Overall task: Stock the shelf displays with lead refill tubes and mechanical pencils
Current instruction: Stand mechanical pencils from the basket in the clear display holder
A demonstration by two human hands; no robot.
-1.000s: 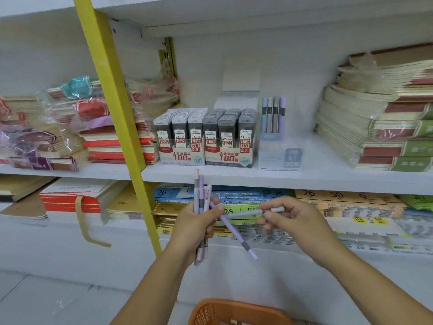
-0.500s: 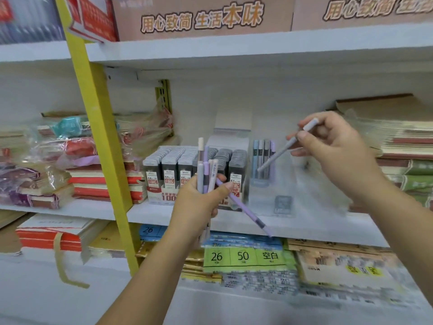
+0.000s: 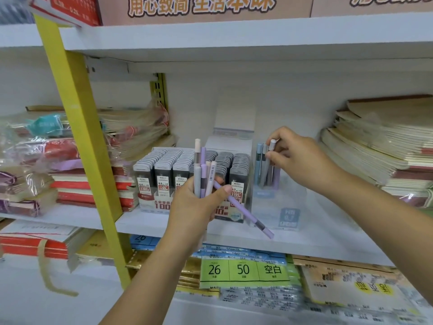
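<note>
Pinching a pencil (image 3: 272, 145) in the right hand (image 3: 302, 160) just over the holder (image 3: 269, 202), next to ones standing in it. Gripping a bunch (image 3: 203, 174) in the left hand (image 3: 196, 202), left of the holder. Could easily drop the slanted purple one (image 3: 243, 208), barely clamped.

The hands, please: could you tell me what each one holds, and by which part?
The left hand grips a bunch of pencils around their lower parts; the right hand pinches one pencil near its top end.
</note>
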